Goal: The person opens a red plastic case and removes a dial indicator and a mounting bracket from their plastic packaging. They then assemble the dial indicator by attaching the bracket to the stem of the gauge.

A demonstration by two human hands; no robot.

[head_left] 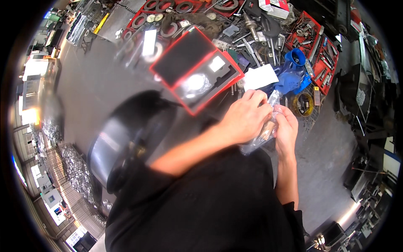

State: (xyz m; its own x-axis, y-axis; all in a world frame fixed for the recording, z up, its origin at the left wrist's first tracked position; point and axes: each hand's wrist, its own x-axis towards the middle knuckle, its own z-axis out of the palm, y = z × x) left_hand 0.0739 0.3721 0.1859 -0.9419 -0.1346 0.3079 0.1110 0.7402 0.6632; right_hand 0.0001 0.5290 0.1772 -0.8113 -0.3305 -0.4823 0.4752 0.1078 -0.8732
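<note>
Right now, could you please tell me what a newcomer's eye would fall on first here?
Probably the open red-edged case, above the middle of the picture. Next, right of centre, the left hand and right hand pinch a clear plastic bag, with a bright blue round container beyond them.

- Looks like a metalworking shop, perhaps a machine shop.
- Has a red tray (310, 19) at the upper right, crowded with small metal parts (300, 31).
- Shows thick metal rings (178, 7) at the top, with round dial gauges (158, 17) near them.
- Includes long metal tools (252, 52) and a stepped shaft (250, 26), piled loosely in the same clutter.
- Also includes an open red case (187, 54) with cut-out foam.
- Contains, at the left, a wire cage (69, 195) and a glittering heap (82, 174), too small to identify.
- Stretches farther left to a pale, machine-like cabinet (51, 200).
</note>
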